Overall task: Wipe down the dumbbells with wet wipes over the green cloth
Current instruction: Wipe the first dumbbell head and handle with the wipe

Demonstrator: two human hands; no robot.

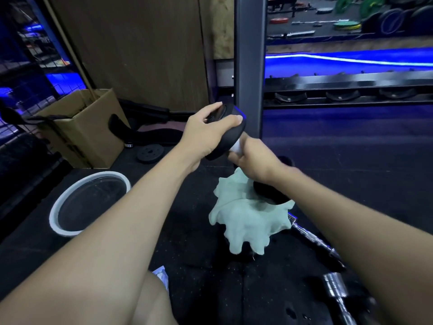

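You've got open mat [351,160] on the right, past the cloth [243,221]. Far side is blocked by the upright post [249,66] just behind the dumbbell [228,134]. On the left, the bucket [90,202] and box [86,127] crowd things, with a plate [150,154] between. Near right, chrome bars [318,245] lie across the floor.

Cardboard box [93,127] beside white-rimmed basin [58,207]; weight plate [150,154] near.
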